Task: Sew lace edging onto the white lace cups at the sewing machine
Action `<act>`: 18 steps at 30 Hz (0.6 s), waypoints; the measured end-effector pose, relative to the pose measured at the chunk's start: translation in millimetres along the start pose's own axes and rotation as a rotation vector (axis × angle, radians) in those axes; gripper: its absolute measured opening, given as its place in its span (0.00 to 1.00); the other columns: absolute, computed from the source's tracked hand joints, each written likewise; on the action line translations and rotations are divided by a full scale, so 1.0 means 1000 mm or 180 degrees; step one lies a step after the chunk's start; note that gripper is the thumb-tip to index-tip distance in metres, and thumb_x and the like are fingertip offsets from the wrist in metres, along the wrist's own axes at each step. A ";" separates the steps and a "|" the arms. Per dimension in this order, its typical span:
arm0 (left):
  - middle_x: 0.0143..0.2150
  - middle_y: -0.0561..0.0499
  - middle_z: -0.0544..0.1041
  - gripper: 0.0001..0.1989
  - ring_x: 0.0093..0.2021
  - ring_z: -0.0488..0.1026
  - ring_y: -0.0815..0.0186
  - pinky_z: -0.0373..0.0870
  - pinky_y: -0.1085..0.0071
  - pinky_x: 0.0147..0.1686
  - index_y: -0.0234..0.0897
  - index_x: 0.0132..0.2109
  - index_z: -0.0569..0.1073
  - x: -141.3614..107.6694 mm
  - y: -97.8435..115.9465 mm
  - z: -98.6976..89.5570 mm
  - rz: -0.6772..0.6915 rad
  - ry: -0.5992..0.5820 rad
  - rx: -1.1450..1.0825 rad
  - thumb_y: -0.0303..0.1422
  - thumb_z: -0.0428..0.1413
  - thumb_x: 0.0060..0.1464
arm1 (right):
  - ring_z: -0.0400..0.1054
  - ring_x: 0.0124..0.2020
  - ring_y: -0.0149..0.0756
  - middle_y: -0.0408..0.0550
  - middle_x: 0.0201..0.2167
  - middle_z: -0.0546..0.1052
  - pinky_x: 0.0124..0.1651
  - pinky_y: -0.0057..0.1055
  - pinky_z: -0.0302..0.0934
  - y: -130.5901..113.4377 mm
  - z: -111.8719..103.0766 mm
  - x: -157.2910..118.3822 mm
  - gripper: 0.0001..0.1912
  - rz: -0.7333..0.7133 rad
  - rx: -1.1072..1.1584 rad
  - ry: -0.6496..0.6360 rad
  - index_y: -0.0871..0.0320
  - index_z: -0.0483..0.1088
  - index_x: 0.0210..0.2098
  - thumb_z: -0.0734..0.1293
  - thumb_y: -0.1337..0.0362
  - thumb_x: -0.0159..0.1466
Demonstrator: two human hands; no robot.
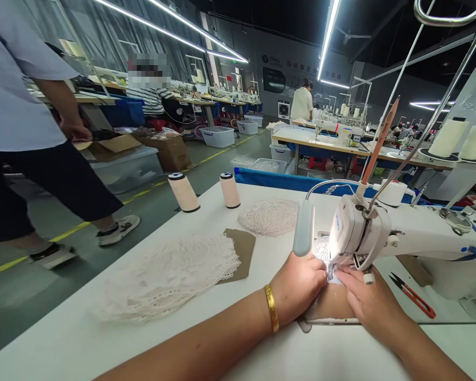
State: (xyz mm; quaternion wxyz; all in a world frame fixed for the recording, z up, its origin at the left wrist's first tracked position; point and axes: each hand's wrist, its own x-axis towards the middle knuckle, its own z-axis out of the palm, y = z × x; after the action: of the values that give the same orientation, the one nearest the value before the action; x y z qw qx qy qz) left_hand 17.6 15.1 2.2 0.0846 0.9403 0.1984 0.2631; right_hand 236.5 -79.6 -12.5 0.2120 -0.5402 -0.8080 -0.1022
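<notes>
A white sewing machine (343,227) stands on the right of the white table, its lamp lighting a piece of white lace (322,248) under the needle area. My left hand (301,283), with a gold bangle at the wrist, is closed on the lace just left of the presser foot. On the other side of the foot, my right hand (371,296) rests with its fingers extended onto the lace edge. A large pile of lace (170,275) lies on the left beside brown card (244,254), and a smaller lace pile (269,216) sits behind it.
Two thread cones (183,193) (230,190) stand at the table's back left edge. Red-handled snips (414,297) lie right of my right hand. A metal thread stand rises at the right. On the left, a person (27,95) is in the aisle; other people and sewing tables are farther back.
</notes>
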 end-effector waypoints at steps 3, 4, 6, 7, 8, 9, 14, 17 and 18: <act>0.41 0.48 0.82 0.15 0.42 0.77 0.57 0.67 0.58 0.49 0.37 0.40 0.81 -0.001 0.000 -0.001 -0.0020 -0.0250 0.0307 0.29 0.49 0.71 | 0.74 0.52 0.53 0.55 0.56 0.81 0.49 0.46 0.73 0.003 0.004 -0.001 0.28 0.0013 0.0000 0.0075 0.54 0.76 0.60 0.62 0.77 0.63; 0.42 0.47 0.82 0.14 0.43 0.78 0.56 0.68 0.57 0.49 0.37 0.42 0.81 -0.001 0.000 -0.002 -0.0078 -0.0330 0.0342 0.29 0.50 0.71 | 0.74 0.53 0.54 0.55 0.57 0.80 0.50 0.47 0.74 0.003 0.005 -0.002 0.29 0.0029 0.0007 0.0090 0.54 0.75 0.61 0.62 0.77 0.63; 0.48 0.46 0.82 0.10 0.47 0.78 0.54 0.69 0.57 0.49 0.38 0.46 0.80 -0.002 -0.001 -0.006 -0.0242 -0.0415 0.0300 0.30 0.53 0.69 | 0.74 0.54 0.54 0.55 0.58 0.80 0.50 0.47 0.74 0.002 0.004 -0.003 0.29 0.0017 0.0028 0.0117 0.54 0.74 0.61 0.62 0.77 0.63; 0.52 0.45 0.81 0.08 0.49 0.78 0.53 0.70 0.57 0.51 0.38 0.48 0.79 -0.002 -0.001 -0.009 -0.0330 -0.0418 0.0257 0.31 0.55 0.67 | 0.74 0.53 0.54 0.55 0.57 0.80 0.50 0.47 0.74 0.002 0.003 -0.003 0.29 -0.0006 0.0041 0.0129 0.54 0.74 0.61 0.61 0.77 0.63; 0.56 0.44 0.80 0.08 0.52 0.77 0.52 0.71 0.57 0.53 0.38 0.50 0.78 -0.001 -0.002 -0.012 -0.0422 -0.0406 0.0223 0.31 0.57 0.66 | 0.75 0.52 0.53 0.55 0.56 0.81 0.49 0.46 0.75 0.001 0.002 -0.003 0.28 -0.0025 0.0059 0.0145 0.54 0.74 0.60 0.61 0.78 0.64; 0.58 0.44 0.79 0.09 0.54 0.76 0.52 0.71 0.56 0.55 0.39 0.51 0.77 -0.001 -0.002 -0.016 -0.0520 -0.0406 0.0212 0.31 0.58 0.65 | 0.76 0.51 0.52 0.55 0.54 0.81 0.48 0.46 0.75 0.000 0.001 -0.004 0.27 -0.0042 0.0089 0.0167 0.54 0.74 0.59 0.60 0.77 0.65; 0.39 0.45 0.81 0.10 0.42 0.78 0.53 0.71 0.57 0.47 0.38 0.37 0.75 -0.002 0.003 -0.038 -0.0826 -0.0678 0.0622 0.29 0.52 0.67 | 0.77 0.47 0.46 0.53 0.47 0.82 0.45 0.41 0.75 -0.011 -0.001 -0.004 0.25 -0.0369 0.0610 0.0268 0.54 0.71 0.57 0.57 0.79 0.67; 0.29 0.48 0.76 0.17 0.32 0.74 0.58 0.70 0.60 0.42 0.38 0.31 0.74 -0.001 0.004 -0.048 -0.0760 -0.0518 0.0759 0.31 0.48 0.69 | 0.75 0.50 0.45 0.53 0.51 0.81 0.52 0.42 0.74 -0.025 -0.002 0.001 0.24 -0.0685 0.1040 0.0382 0.54 0.68 0.61 0.58 0.78 0.70; 0.29 0.48 0.76 0.16 0.32 0.74 0.58 0.70 0.60 0.41 0.38 0.32 0.74 -0.001 0.003 -0.050 -0.0715 -0.0397 0.0725 0.30 0.48 0.69 | 0.74 0.53 0.46 0.54 0.53 0.80 0.56 0.44 0.73 -0.030 -0.002 0.003 0.24 -0.0729 0.1110 0.0396 0.55 0.67 0.63 0.58 0.76 0.71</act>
State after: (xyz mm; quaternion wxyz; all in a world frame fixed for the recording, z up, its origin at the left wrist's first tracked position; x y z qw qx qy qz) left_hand -8.1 14.6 44.7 0.0185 0.9302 0.3252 0.1689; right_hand 208.5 -89.5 -7.2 0.3386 -0.3926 -0.8549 -0.0174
